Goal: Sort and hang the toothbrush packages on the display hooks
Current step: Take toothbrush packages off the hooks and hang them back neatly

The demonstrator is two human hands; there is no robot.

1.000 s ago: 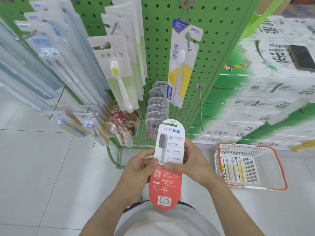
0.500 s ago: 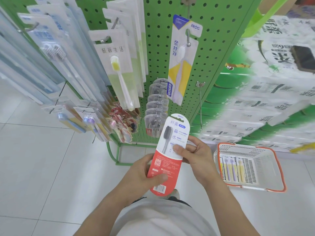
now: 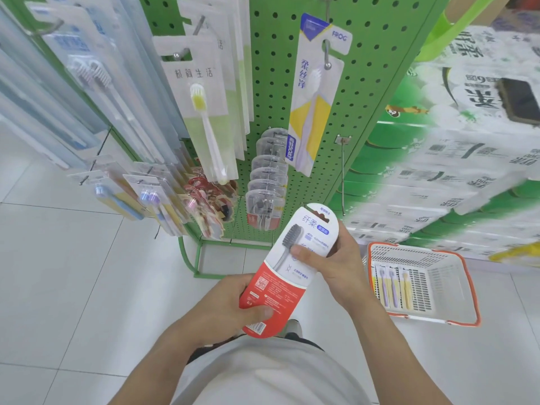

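Both our left hand (image 3: 230,305) and right hand (image 3: 330,258) grip the red-and-white carded toothbrush package (image 3: 287,270) below the green pegboard (image 3: 377,68); next, seemingly, threading its hang-hole onto the bare metal hook (image 3: 342,176).

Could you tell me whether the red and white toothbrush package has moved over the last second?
Yes. The red and white toothbrush package has tilted, its top leaning right toward the bare hook on the green pegboard.
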